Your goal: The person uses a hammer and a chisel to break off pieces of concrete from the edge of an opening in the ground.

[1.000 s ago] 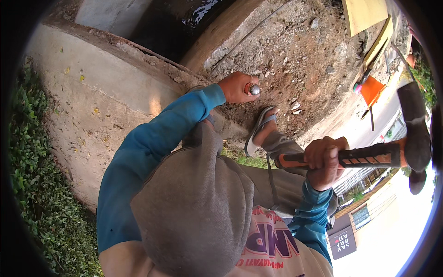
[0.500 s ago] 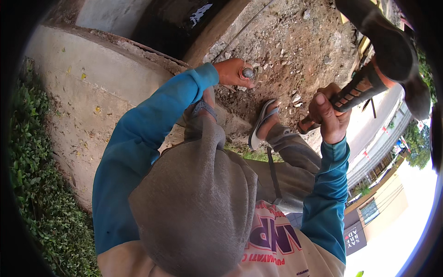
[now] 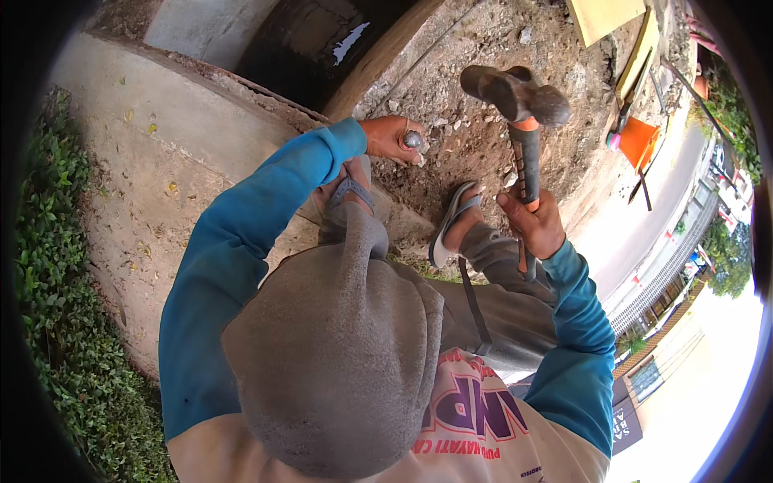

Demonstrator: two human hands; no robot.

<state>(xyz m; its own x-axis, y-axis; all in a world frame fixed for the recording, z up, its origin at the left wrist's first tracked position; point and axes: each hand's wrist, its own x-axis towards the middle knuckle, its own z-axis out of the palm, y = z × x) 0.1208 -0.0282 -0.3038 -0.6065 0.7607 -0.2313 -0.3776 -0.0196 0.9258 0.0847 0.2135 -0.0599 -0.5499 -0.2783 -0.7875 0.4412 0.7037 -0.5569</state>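
Observation:
My left hand (image 3: 390, 138) is closed around a metal chisel (image 3: 412, 139) whose round struck end points up. Its lower part is hidden by the fingers and cannot be made out. My right hand (image 3: 538, 227) grips the black and orange handle of a hammer (image 3: 519, 95). The dark hammer head hangs above the rubble, to the right of the chisel and apart from it. Below my left hand lies broken soil (image 3: 475, 153) with pale stone chips.
A concrete ledge (image 3: 185, 129) runs along the left, with green shrubs (image 3: 64, 322) beyond it. A dark pit (image 3: 298, 56) opens at the top. My sandalled foot (image 3: 457, 225) stands by the rubble. Yellow boards (image 3: 608, 18) and an orange object (image 3: 638, 141) lie at the right.
The hammer has swung from high at the right down and leftward, nearer the chisel. My right hand has moved left and slightly lower. My left hand, with the chisel, has barely shifted.

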